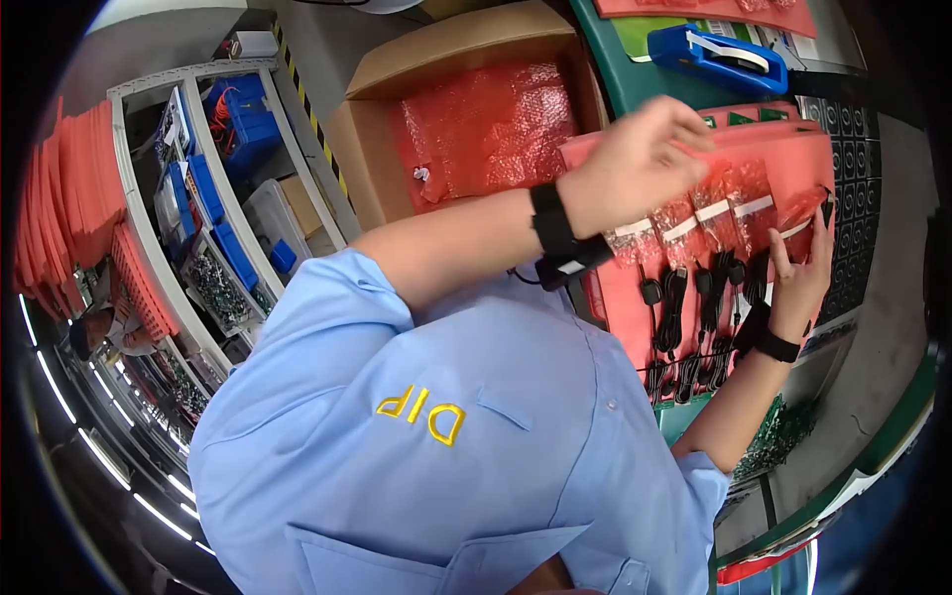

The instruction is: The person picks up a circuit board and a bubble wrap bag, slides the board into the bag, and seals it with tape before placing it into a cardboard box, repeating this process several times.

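My left hand (640, 164) is above the pink foam sheets (620, 288), its fingers partly curled and smeared by motion. Nothing can be made out in it. At the right edge of the sheets, my right hand (803, 268) has its thumb and fingers around the end of a red bubble-wrap packet (796, 210) with a white strip. Beside that packet lies a row of several similar packets (712, 210), each with a white band across it. Bundled black cables (671, 307) run from the row toward my body.
An open cardboard box (362, 159) lined with red bubble wrap (486, 129) stands left of the sheets. A blue tape dispenser (716, 61) sits on the green surface at the far right. Grey shelving (213, 188) holding blue bins is at left. Black gridded trays (855, 188) lie at right.
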Available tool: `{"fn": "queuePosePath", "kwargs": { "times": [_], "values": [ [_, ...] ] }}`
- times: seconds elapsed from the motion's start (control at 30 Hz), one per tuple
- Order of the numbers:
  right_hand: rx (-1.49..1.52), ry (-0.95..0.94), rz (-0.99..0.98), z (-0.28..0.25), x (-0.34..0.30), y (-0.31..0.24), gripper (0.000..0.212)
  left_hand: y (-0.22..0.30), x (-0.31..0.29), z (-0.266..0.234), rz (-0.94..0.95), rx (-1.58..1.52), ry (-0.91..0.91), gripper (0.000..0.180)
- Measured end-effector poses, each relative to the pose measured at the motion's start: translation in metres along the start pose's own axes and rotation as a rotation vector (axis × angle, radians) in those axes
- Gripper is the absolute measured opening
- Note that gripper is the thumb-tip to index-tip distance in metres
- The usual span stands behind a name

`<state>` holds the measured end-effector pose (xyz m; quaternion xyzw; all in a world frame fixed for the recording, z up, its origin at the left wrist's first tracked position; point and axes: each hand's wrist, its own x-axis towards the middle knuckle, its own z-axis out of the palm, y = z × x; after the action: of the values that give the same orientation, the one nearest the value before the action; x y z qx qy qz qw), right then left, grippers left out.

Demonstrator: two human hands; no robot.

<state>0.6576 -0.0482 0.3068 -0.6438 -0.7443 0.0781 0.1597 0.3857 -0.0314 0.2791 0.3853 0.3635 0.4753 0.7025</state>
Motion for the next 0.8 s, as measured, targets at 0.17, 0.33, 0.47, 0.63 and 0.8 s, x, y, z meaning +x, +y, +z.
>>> {"fn": "queuePosePath", "kwargs": {
  "times": [0.17,0.33,0.47,0.63,0.8],
  "values": [
    [-0.009,0.092,0.142,0.003,0.006,-0.030,0.051,-0.069,0.004,-0.179,-0.012,0.812,0.520,0.012],
    [0.154,0.124,0.264,0.004,-0.020,-0.047,0.042,-0.210,-0.020,-0.275,-0.610,1.627,0.090,0.032],
    [-0.098,0.018,0.192,-0.008,-0.037,-0.070,0.036,-0.270,-0.027,-0.307,-0.452,1.784,0.232,0.034],
    [-0.074,0.115,0.297,-0.022,-0.061,-0.086,0.028,-0.222,0.000,-0.270,-0.247,1.596,0.402,0.032],
    [0.228,0.061,0.359,-0.023,-0.079,-0.081,0.020,-0.134,-0.018,-0.230,-0.235,1.009,0.548,0.022]
  ]
}}
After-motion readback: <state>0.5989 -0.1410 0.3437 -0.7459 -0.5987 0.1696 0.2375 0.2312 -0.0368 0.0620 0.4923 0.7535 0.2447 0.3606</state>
